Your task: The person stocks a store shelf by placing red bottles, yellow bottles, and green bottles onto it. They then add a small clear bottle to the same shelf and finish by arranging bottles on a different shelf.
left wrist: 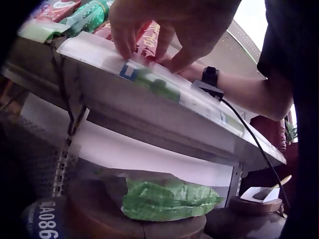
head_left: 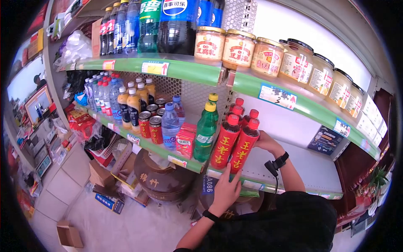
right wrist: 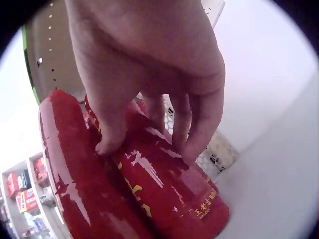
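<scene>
Red bottles with yellow lettering stand close together on the lower shelf, the front two being a left bottle (head_left: 225,145) and a right bottle (head_left: 244,147). My right hand (head_left: 268,143) is at the right bottle's far side. In the right wrist view that hand (right wrist: 154,64) grips a red bottle (right wrist: 169,184), thumb between it and a neighbouring red bottle (right wrist: 75,174), fingers round the other side. My left hand (head_left: 226,191) touches the front bottles low down with extended fingertips. In the left wrist view the left hand (left wrist: 169,25) has its fingertips at the bottle bases by the shelf edge.
A green bottle (head_left: 205,134) stands just left of the red ones, beside a red carton (head_left: 185,140). Jars (head_left: 238,49) line the green-edged upper shelf (head_left: 189,75) overhead. Below are a large brown jar (head_left: 161,178) and a green package (left wrist: 167,199). A cable hangs from the right wrist.
</scene>
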Motion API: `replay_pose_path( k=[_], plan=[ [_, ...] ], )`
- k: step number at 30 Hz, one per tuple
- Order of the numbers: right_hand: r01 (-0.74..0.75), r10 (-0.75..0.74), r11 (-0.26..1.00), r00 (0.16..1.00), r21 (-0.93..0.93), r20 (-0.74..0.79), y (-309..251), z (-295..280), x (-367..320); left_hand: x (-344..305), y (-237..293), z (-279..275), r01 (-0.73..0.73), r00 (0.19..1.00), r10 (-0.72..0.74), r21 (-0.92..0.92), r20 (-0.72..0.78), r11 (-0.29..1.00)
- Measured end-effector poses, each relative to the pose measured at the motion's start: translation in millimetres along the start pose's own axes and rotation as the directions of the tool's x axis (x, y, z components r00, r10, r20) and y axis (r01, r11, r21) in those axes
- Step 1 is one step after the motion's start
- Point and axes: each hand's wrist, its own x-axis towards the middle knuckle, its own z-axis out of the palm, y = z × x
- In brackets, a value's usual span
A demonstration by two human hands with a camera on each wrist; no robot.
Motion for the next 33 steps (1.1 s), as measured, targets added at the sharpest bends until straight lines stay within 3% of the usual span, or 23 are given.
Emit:
replay_pose_path(
  k=[4,7,10,12,14,17,20,21,24,27,30,33],
  plan=[
    [-0.046,0.037,0.993,0.997,0.113,0.073,5.5,-0.7,-4.5,-0.3,7.0,-6.4,0.017,0.999,-0.017,-0.006,0.039,1.0],
    [-0.103,0.097,0.991,0.993,0.087,0.069,-4.4,5.8,-13.1,-3.2,10.0,-7.2,0.018,0.999,-0.018,-0.007,0.034,1.0],
    [-0.101,0.106,0.974,0.994,0.201,-0.015,-26.0,5.0,-45.9,-13.2,23.1,-28.1,0.039,0.988,-0.037,-0.015,0.149,0.999],
    [-0.023,0.029,0.998,0.992,0.056,-0.123,-31.3,-1.4,-67.2,-32.3,24.6,-39.0,0.03,0.988,-0.031,0.01,0.152,0.999],
    [0.008,0.001,0.999,0.977,0.041,-0.212,-33.3,-4.6,-89.1,-50.4,31.6,-57.0,0.06,0.986,-0.066,0.042,0.155,0.997],
    [0.06,-0.038,0.993,0.976,0.098,-0.214,-55.4,13.0,-125.8,-75.5,49.4,-89.6,0.204,0.936,-0.216,0.072,0.278,0.976],
    [0.025,-0.005,0.994,0.981,0.104,-0.193,-53.4,36.2,-148.8,-119.0,66.7,-104.6,0.268,0.925,-0.3,0.16,0.235,0.95],
    [0.052,-0.052,0.999,0.977,-0.003,-0.209,-47.1,43.4,-154.6,-132.4,76.0,-110.3,0.342,0.886,-0.38,0.178,0.267,0.922],
    [0.046,-0.064,0.996,0.96,-0.071,-0.273,-30.7,59.5,-166.9,-198.2,94.5,-114.7,0.439,0.831,-0.483,0.207,0.276,0.874],
    [0.119,-0.137,0.988,0.966,-0.096,-0.217,-7.4,74.6,-168.9,-254.5,137.1,-125.9,0.533,0.813,-0.559,0.177,0.163,0.827],
    [0.155,-0.164,0.951,0.986,0.267,0.012,-14.5,92.7,-177.8,-289.5,186.2,-141.6,0.662,0.669,-0.71,0.257,0.221,0.704],
    [0.088,-0.092,0.932,0.996,0.351,-0.006,-21.6,89.0,-180.5,-306.4,225.3,-145.7,0.704,0.638,-0.735,0.212,0.232,0.678]
  ],
)
